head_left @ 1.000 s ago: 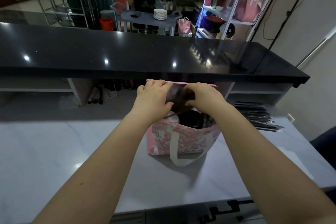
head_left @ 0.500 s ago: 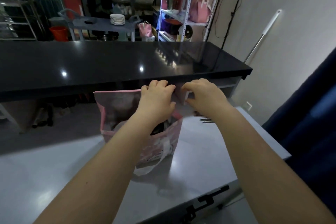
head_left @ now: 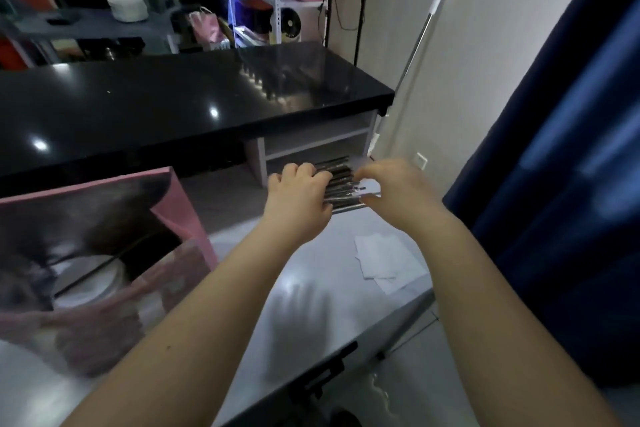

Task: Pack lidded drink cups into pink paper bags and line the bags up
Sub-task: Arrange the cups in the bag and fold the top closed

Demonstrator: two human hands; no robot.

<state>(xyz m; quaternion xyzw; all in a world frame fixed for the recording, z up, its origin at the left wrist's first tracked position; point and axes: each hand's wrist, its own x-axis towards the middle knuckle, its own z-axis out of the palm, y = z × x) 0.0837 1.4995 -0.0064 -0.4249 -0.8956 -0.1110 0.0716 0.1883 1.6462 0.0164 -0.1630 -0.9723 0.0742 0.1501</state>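
Observation:
An open pink paper bag (head_left: 181, 208) stands on the grey worktop (head_left: 311, 288) at the left, blurred. Inside it I see the pale lid of a drink cup (head_left: 86, 284). Both hands are off the bag, over a pile of dark wrapped straws (head_left: 341, 184) at the worktop's far right end. My left hand (head_left: 298, 198) lies on the left part of the pile with its fingers bent down and its fingertips hidden. My right hand (head_left: 398, 191) pinches the end of one straw at the pile's right side.
A raised black counter (head_left: 173, 97) runs along the back above the worktop. White paper sheets (head_left: 381, 258) lie near the worktop's right edge. A dark blue curtain (head_left: 571, 184) hangs close on the right, and a mop handle (head_left: 422, 31) leans on the wall.
Both hands have let go of the bag's top edge and moved right to the straws. The view has swung right, so the bag now sits at the left.

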